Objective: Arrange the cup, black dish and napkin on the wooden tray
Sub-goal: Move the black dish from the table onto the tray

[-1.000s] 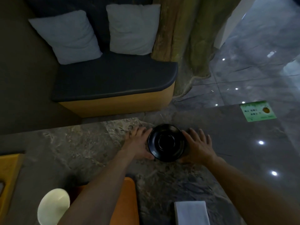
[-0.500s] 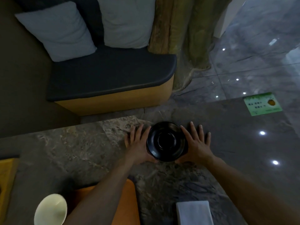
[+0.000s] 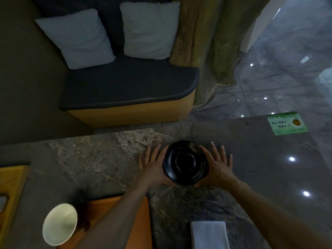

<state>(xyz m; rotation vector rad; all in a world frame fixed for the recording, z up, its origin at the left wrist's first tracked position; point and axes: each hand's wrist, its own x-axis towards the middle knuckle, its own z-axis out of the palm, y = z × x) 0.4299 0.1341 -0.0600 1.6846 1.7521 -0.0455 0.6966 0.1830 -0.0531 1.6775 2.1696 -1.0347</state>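
The round black dish [image 3: 186,162] is in the middle of the stone table, held between both palms. My left hand [image 3: 152,165] presses its left side and my right hand [image 3: 218,165] its right side, fingers stretched forward. Whether the dish rests on the table or hangs just above it is unclear. The wooden tray [image 3: 140,221] lies at the near left, partly under my left forearm. A cream cup [image 3: 60,223] stands at the tray's left end. The folded white napkin [image 3: 209,234] lies on the table at the bottom edge, right of the tray.
The stone table [image 3: 93,159] ends at a far edge; beyond it is a dark bench [image 3: 129,87] with two pale cushions. A green card [image 3: 287,124] lies at the table's far right. A yellow wooden box [image 3: 10,191] is at the left edge.
My fingers have spread and stretched flatter beside the dish. The view has shifted a little; the dish stays between my palms in about the same place.
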